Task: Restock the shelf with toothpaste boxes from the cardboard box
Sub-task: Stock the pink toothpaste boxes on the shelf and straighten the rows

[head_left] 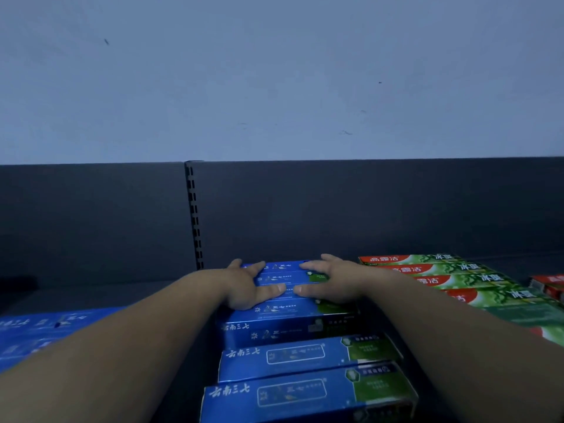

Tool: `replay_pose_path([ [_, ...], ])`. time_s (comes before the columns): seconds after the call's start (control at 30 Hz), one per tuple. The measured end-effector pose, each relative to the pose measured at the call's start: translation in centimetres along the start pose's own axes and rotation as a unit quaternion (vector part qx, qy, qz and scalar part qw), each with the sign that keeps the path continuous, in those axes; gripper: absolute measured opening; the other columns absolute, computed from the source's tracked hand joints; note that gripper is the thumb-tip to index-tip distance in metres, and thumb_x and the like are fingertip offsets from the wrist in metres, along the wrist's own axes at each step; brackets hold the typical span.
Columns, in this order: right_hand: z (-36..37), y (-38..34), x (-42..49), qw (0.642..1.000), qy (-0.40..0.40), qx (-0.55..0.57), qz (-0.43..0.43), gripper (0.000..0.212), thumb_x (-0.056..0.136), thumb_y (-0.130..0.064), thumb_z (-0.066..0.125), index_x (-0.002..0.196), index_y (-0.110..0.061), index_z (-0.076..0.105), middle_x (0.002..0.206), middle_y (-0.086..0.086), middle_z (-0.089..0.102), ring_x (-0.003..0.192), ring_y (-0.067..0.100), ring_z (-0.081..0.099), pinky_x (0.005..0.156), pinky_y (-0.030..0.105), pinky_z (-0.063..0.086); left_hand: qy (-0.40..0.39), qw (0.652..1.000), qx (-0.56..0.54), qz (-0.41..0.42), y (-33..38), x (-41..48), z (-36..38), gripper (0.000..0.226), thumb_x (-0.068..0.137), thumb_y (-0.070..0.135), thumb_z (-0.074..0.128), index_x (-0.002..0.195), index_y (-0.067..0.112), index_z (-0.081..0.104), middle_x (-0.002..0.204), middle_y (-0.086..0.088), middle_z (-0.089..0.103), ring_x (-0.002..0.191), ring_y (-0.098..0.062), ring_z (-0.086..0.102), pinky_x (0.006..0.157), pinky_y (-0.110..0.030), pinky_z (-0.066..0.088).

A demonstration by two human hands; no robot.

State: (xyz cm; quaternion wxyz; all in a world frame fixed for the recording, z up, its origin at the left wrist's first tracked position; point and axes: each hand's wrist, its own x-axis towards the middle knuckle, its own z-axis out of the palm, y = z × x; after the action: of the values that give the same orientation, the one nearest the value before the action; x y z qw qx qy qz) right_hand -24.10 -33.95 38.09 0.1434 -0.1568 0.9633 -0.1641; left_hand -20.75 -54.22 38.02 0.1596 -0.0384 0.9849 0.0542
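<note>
A stack of blue toothpaste boxes [290, 319] with green right ends lies on the dark shelf [100, 291], running from the back panel toward me. My left hand [247, 285] and my right hand [332, 280] rest flat on the top rear boxes, fingers spread, thumbs nearly touching in the middle. Neither hand is wrapped around a box. Two more blue boxes [308, 389] lie nearer to me, lower in the view. The cardboard box is out of sight.
Green and red toothpaste boxes [464, 282] lie in a row to the right, with red boxes [549, 285] at the far right edge. More blue boxes [45, 331] sit at the left. A slotted upright [193, 215] divides the dark back panel; a pale wall rises above.
</note>
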Motion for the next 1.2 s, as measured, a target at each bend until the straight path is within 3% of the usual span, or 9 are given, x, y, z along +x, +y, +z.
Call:
replay_pose_path([
  [0.4, 0.3, 0.2, -3.3, 1.0, 0.002, -0.025, -0.003, 0.079, 0.074, -0.08, 0.054, 0.144, -0.055, 0.028, 0.162, -0.012, 0.005, 0.145, 0.023, 0.024, 0.114, 0.04, 0.029, 0.009, 1.0, -0.012, 0.011, 0.3, -2.9, 1.4, 0.095, 0.07, 0.09, 0.022, 0.15, 0.042, 0.002, 0.161, -0.007, -0.003, 0.146, -0.031, 0.015, 0.117, -0.048, 0.018],
  [0.67, 1.8, 0.4, -6.1, 0.996, 0.048, 0.072, -0.022, 0.074, 0.079, -0.078, 0.049, 0.145, -0.047, 0.034, 0.163, -0.006, 0.007, 0.148, 0.019, 0.017, 0.119, 0.037, 0.017, 0.07, 0.987, -0.147, 0.016, 0.6, -6.2, 2.8, 0.083, 0.084, 0.078, 0.015, 0.153, 0.032, 0.016, 0.161, -0.005, 0.006, 0.148, -0.022, 0.007, 0.119, -0.042, 0.01],
  [0.73, 2.3, 0.7, -6.7, 0.988, 0.064, 0.139, -0.02, 0.075, 0.081, -0.077, 0.046, 0.147, -0.043, 0.033, 0.162, -0.006, 0.017, 0.147, 0.019, 0.022, 0.118, 0.038, 0.02, 0.105, 0.967, -0.234, 0.004, 0.2, -6.7, 3.3, 0.077, 0.089, 0.073, 0.017, 0.152, 0.029, 0.019, 0.159, -0.002, 0.019, 0.143, -0.021, 0.026, 0.117, -0.04, 0.018],
  [0.8, 3.0, 1.1, -7.3, 0.973, 0.061, 0.224, -0.005, 0.076, 0.084, -0.075, 0.046, 0.149, -0.038, 0.033, 0.158, -0.007, 0.028, 0.143, 0.019, 0.03, 0.117, 0.038, 0.024, 0.12, 0.927, -0.354, -0.009, -0.1, -7.0, 4.0, 0.071, 0.092, 0.069, 0.02, 0.15, 0.029, 0.025, 0.15, 0.001, 0.036, 0.113, -0.019, 0.055, 0.106, -0.036, 0.034],
  [0.93, 4.1, 0.9, -8.0, 0.943, 0.056, 0.327, 0.002, 0.08, 0.084, -0.073, 0.047, 0.15, -0.03, 0.032, 0.157, -0.007, 0.031, 0.141, 0.02, 0.033, 0.117, 0.043, 0.023, 0.095, 0.864, -0.492, -0.055, -0.4, -7.9, 4.7, 0.076, 0.083, 0.076, 0.029, 0.139, 0.027, 0.043, 0.116, -0.005, 0.061, 0.101, -0.031, 0.063, 0.098, -0.049, 0.047],
  [1.0, 4.2, 0.5, -8.2, 0.936, 0.063, 0.345, 0.006, 0.08, 0.083, -0.075, 0.047, 0.148, -0.03, 0.037, 0.154, -0.006, 0.036, 0.14, 0.021, 0.036, 0.116, 0.043, 0.026, 0.091, 0.852, -0.512, -0.061, -0.5, -8.4, 4.6, 0.068, 0.086, 0.072, 0.033, 0.123, 0.019, 0.054, 0.099, -0.009, 0.057, 0.092, -0.029, 0.062, 0.097, -0.05, 0.048],
  [1.07, 4.2, 0.4, -8.7, 0.924, 0.062, 0.377, 0.017, 0.093, 0.065, -0.087, 0.054, 0.14, -0.033, 0.046, 0.146, -0.005, 0.048, 0.132, 0.023, 0.047, 0.113, 0.046, 0.031, 0.099, 0.857, -0.503, -0.05, -0.4, -9.1, 4.5, 0.056, 0.094, 0.062, 0.031, 0.119, 0.018, 0.055, 0.106, -0.011, 0.059, 0.099, -0.031, 0.062, 0.099, -0.049, 0.046],
  [1.13, 4.1, 0.9, -9.0, 0.915, 0.059, 0.399, 0.014, 0.107, 0.047, -0.094, 0.057, 0.136, -0.036, 0.051, 0.143, -0.008, 0.052, 0.129, 0.022, 0.051, 0.112, 0.048, 0.034, 0.128, 0.867, -0.48, -0.034, -0.2, -9.9, 4.6, 0.057, 0.098, 0.056, 0.03, 0.135, 0.016, 0.048, 0.127, -0.013, 0.058, 0.112, -0.033, 0.058, 0.103, -0.046, 0.043],
  [1.2, 4.2, 1.0, -10.2, 0.917, 0.073, 0.393, -0.004, 0.092, 0.066, -0.085, 0.055, 0.142, -0.033, 0.045, 0.148, -0.011, 0.043, 0.136, 0.02, 0.042, 0.115, 0.045, 0.03, 0.159, 0.876, -0.455, -0.032, -0.2, -10.9, 5.1, 0.06, 0.099, 0.054, 0.028, 0.143, 0.015, 0.04, 0.142, -0.009, 0.047, 0.121, -0.03, 0.053, 0.105, -0.042, 0.04],
])
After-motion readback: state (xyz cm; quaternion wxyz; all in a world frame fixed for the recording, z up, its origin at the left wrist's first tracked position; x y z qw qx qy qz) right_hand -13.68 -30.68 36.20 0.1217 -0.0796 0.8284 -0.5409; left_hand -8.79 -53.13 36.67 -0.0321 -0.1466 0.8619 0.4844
